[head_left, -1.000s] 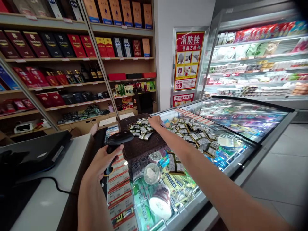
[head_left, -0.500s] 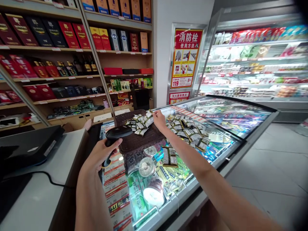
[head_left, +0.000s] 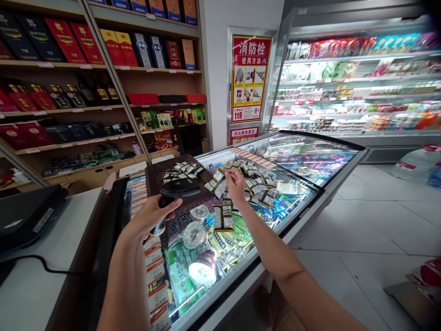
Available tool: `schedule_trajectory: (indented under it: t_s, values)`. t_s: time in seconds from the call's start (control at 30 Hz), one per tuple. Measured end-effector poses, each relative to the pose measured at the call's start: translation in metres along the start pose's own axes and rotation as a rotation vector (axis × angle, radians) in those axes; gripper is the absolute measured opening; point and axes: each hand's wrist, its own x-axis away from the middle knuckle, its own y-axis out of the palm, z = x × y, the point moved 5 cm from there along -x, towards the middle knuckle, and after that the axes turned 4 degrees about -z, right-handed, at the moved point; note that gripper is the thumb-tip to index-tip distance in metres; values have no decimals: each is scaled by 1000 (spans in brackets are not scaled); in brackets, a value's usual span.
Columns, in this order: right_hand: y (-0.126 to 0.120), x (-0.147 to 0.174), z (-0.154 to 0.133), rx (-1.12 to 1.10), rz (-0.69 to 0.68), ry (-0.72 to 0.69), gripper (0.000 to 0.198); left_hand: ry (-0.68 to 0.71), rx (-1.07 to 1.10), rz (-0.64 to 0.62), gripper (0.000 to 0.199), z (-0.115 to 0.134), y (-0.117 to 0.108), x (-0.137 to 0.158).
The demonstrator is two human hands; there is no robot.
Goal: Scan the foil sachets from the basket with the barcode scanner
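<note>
My left hand (head_left: 151, 214) is wrapped round the handle of a black barcode scanner (head_left: 181, 186), whose head points right over the basket. Pinched in my right hand (head_left: 236, 184) is a small snack packet (head_left: 217, 183), green-edged with a printed white panel, held beside the basket's right side. The brown woven basket (head_left: 155, 179) lies on the freezer's glass top, with several like packets (head_left: 182, 171) in it. A pile of the same packets (head_left: 258, 184) lies on the glass just right of my right hand. Nearer me, one or more packets (head_left: 223, 218) lie flat.
Under the chest freezer's glass top (head_left: 303, 202) are tubs and bagged ice creams. A row of price labels (head_left: 156, 276) runs along its left side. The white counter (head_left: 65, 262) with a black device (head_left: 31, 216) stands at left. Shelves and a lit refrigerated case stand behind.
My right hand has moved from above the basket to its right side, carrying a packet. The scanner now sits lower over the basket, and the view has turned right.
</note>
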Motion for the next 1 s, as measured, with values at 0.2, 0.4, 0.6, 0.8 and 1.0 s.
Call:
schedule_trajectory:
  t_s: [0.2, 0.4, 0.6, 0.8, 1.0]
  values:
    - [6, 3, 2, -104, -51, 0, 31, -33, -38, -10, 55, 1, 7, 0]
    - [4, 0, 6, -139, -46, 47, 32, -55, -54, -11, 55, -4, 4, -2]
    - [7, 0, 7, -137, -66, 73, 31, -61, -16, -1, 57, -5, 4, -2]
    - [-10, -15, 13, 25, -118, 88, 26, -43, 13, -11, 59, -6, -1, -4]
    - [-30, -25, 30, 538, -591, 252, 6, -142, 18, 60, 60, -15, -20, -2]
